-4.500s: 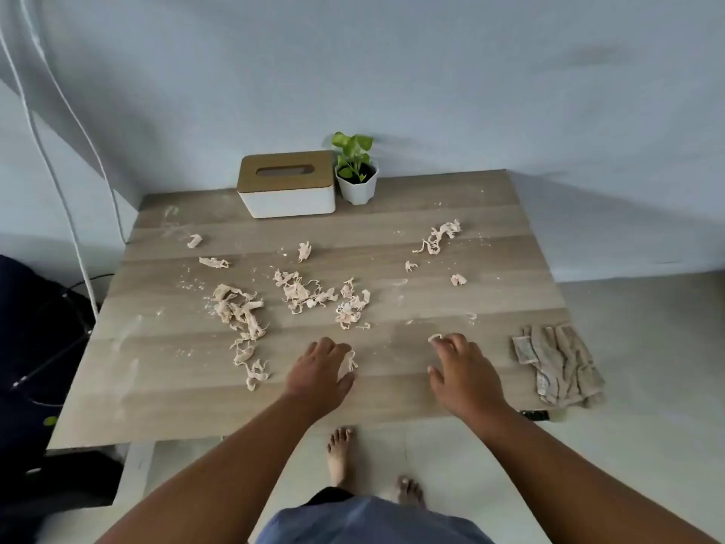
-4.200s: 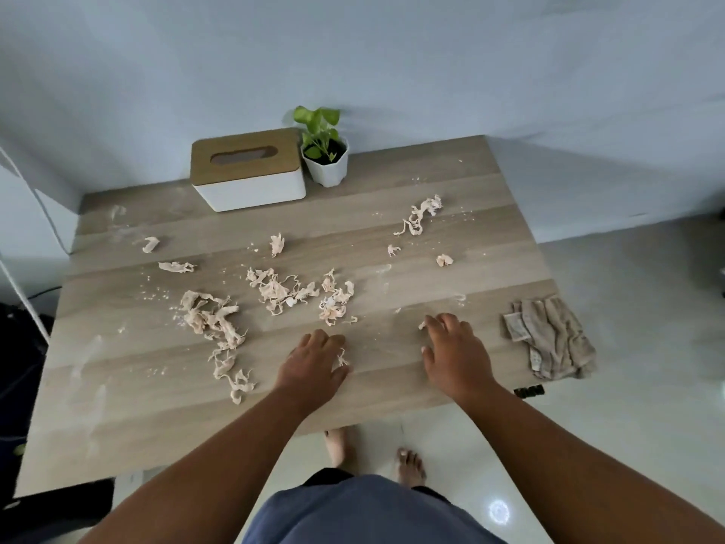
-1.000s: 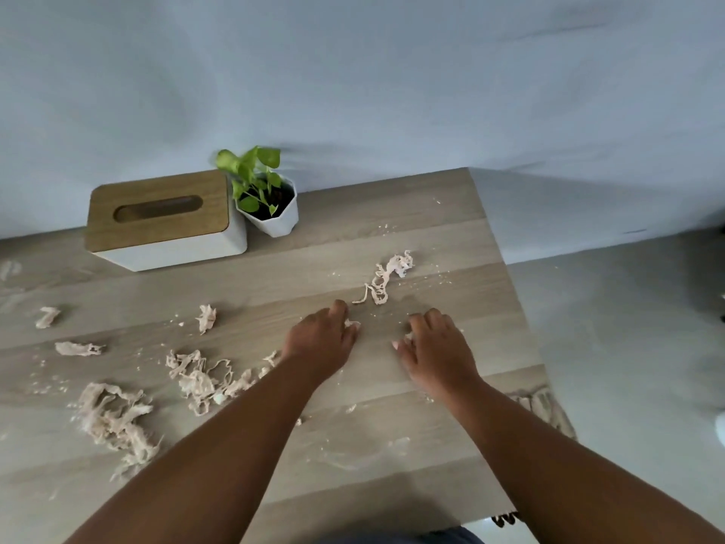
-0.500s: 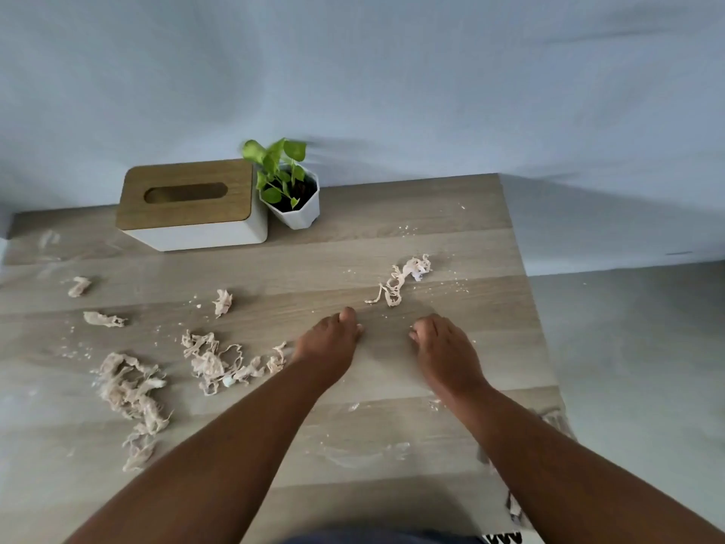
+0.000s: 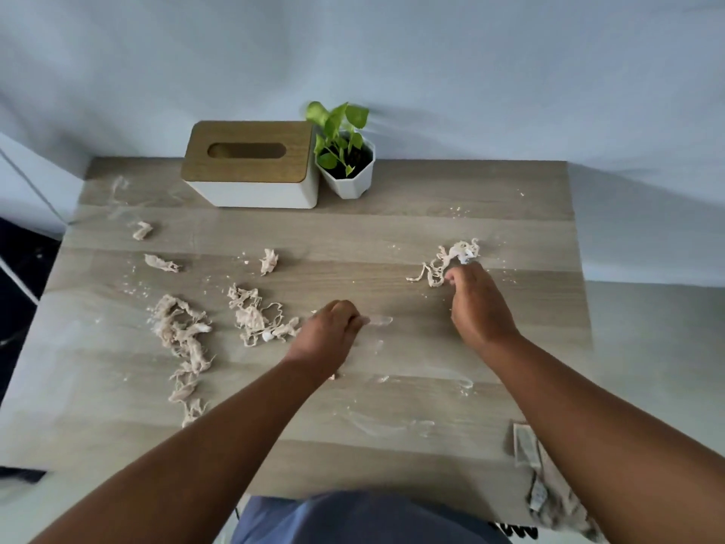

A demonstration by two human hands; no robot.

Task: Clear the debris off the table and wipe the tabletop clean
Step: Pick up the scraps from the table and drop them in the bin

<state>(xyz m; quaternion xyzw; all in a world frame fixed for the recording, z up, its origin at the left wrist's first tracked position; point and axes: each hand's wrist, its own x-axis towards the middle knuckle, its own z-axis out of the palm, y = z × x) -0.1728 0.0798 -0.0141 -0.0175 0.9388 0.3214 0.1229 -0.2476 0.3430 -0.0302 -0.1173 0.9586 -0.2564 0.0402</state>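
Beige shredded debris lies over the wooden table [image 5: 392, 457]: a long clump [image 5: 180, 335] at the left, a tangled clump [image 5: 253, 318] beside it, and small bits [image 5: 269, 261] further back. My left hand [image 5: 333, 333] rests knuckles up near the middle, fingers curled shut just right of the tangled clump; its palm is hidden. My right hand [image 5: 476, 304] reaches to the far right, fingertips pinched on a stringy debris clump [image 5: 443, 261]. A beige cloth [image 5: 549, 496] lies at the near right corner, partly under my right forearm.
A white tissue box with a wooden lid [image 5: 251, 166] and a small potted plant [image 5: 347, 162] stand at the back edge against the wall. Fine crumbs and pale smears mark the tabletop. The floor drops off past the right edge.
My right hand has moved forward and right onto the stringy clump and closed on it. My left hand has curled shut and stayed near the middle. The view has shifted left.
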